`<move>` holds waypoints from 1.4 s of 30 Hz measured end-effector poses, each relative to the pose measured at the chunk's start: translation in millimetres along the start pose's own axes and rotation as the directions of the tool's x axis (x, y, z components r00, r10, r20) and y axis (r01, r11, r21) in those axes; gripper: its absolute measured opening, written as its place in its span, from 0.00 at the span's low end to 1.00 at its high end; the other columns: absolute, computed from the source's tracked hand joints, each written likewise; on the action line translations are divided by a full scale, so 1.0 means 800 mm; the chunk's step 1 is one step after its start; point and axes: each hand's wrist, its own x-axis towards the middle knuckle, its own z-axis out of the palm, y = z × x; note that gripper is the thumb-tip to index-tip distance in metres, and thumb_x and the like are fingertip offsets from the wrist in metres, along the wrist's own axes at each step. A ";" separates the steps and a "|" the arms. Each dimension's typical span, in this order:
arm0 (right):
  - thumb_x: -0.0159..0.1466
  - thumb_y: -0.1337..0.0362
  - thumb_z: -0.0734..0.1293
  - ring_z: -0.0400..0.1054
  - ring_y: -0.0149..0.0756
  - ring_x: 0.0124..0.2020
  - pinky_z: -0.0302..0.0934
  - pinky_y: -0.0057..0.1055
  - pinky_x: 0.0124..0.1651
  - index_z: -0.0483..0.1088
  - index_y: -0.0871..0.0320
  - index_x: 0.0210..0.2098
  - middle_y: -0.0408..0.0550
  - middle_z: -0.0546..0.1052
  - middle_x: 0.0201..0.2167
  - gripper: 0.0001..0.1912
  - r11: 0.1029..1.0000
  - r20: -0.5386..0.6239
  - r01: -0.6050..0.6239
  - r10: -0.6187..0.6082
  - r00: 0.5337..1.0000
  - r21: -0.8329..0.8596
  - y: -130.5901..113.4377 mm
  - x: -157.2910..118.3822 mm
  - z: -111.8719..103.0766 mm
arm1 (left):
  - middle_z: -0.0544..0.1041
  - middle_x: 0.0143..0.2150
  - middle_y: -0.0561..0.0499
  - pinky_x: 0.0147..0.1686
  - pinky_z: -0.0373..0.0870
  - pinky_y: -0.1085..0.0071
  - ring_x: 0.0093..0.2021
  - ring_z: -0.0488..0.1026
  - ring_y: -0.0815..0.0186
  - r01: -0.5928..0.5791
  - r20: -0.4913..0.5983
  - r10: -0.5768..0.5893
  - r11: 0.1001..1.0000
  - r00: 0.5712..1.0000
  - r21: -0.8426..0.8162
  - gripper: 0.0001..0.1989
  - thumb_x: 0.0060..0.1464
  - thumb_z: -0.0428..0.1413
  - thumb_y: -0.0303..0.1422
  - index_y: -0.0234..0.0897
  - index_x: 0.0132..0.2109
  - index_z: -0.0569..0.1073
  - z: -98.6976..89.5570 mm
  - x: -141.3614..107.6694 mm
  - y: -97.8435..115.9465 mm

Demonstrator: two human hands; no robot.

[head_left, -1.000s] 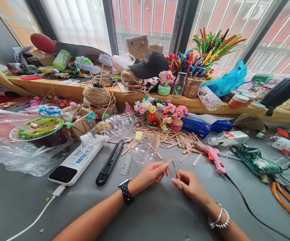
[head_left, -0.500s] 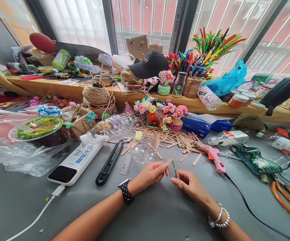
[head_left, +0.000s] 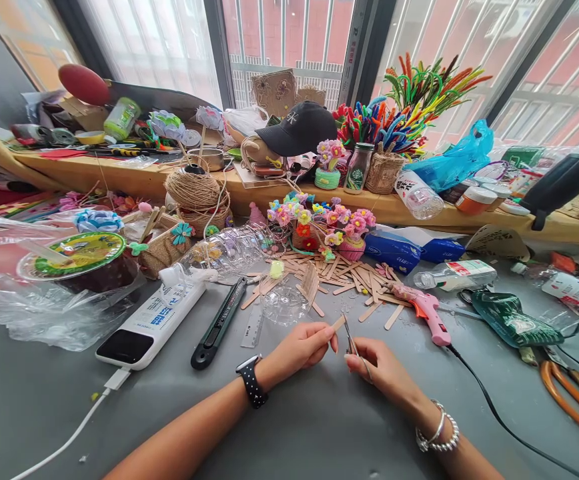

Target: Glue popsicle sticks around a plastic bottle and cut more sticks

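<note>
My left hand (head_left: 303, 347), with a black watch on the wrist, pinches a short wooden craft stick (head_left: 338, 323) that points up and to the right. My right hand (head_left: 382, 369), with a silver bead bracelet, grips small metal scissors (head_left: 349, 335) whose blades reach up close beside the stick's end. Both hands hover low over the grey table (head_left: 294, 427), near its front middle. Just beyond them lie a clear plastic cup piece (head_left: 284, 303) and a heap of loose craft sticks (head_left: 342, 277).
A pink glue gun (head_left: 427, 313) with a black cord lies right of my hands. To the left are a black utility knife (head_left: 219, 325), a clear ruler and a white power bank (head_left: 152, 323). Pipe-cleaner flowers, twine, bottles and bags crowd the back.
My right hand has edged slightly to the right with the scissors. The left hand and the stick stay where they were.
</note>
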 end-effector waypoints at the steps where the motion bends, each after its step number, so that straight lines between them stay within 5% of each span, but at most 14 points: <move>1: 0.52 0.49 0.59 0.43 0.24 0.20 0.39 0.25 0.21 0.50 0.57 0.18 0.37 0.50 0.16 0.20 1.000 -0.010 -0.005 0.005 1.000 0.002 0.000 0.000 0.000 | 0.50 0.11 0.62 0.12 0.40 0.79 0.12 0.44 0.78 0.000 0.000 0.000 1.000 1.000 -0.001 0.16 0.53 0.43 0.40 0.32 0.28 0.65 0.000 0.000 0.000; 5: 0.52 0.53 0.61 0.42 0.24 0.19 0.38 0.25 0.21 0.48 0.57 0.17 0.36 0.49 0.15 0.20 0.999 -0.064 -0.032 0.032 0.997 -0.005 0.005 0.001 0.001 | 0.50 0.11 0.62 0.12 0.40 0.79 0.12 0.44 0.78 -0.004 -0.001 0.004 1.000 1.000 -0.011 0.16 0.53 0.43 0.40 0.31 0.28 0.65 0.000 0.001 0.000; 10: 0.52 0.49 0.59 0.43 0.24 0.20 0.38 0.25 0.21 0.49 0.57 0.18 0.36 0.50 0.16 0.20 1.000 0.012 -0.008 0.007 1.000 0.011 0.004 0.002 0.000 | 0.50 0.11 0.62 0.12 0.40 0.80 0.12 0.44 0.78 0.004 0.001 -0.004 1.000 1.000 0.005 0.16 0.53 0.43 0.39 0.31 0.28 0.65 0.001 0.000 0.001; 15: 0.51 0.49 0.61 0.42 0.24 0.19 0.38 0.25 0.21 0.48 0.57 0.17 0.36 0.49 0.15 0.21 0.999 -0.067 -0.043 0.043 0.997 -0.001 0.001 0.001 0.001 | 0.50 0.11 0.62 0.12 0.40 0.80 0.12 0.44 0.78 -0.007 -0.013 0.007 1.000 1.000 0.004 0.16 0.54 0.43 0.40 0.32 0.28 0.65 0.000 0.000 -0.001; 42: 0.52 0.45 0.56 0.46 0.24 0.18 0.41 0.25 0.21 0.52 0.58 0.18 0.37 0.53 0.15 0.22 0.999 0.020 -0.042 0.042 0.999 0.015 0.000 0.001 0.000 | 0.50 0.11 0.62 0.12 0.40 0.79 0.12 0.44 0.78 0.005 0.004 -0.005 1.000 1.000 0.011 0.16 0.53 0.43 0.40 0.32 0.28 0.65 -0.001 0.001 -0.003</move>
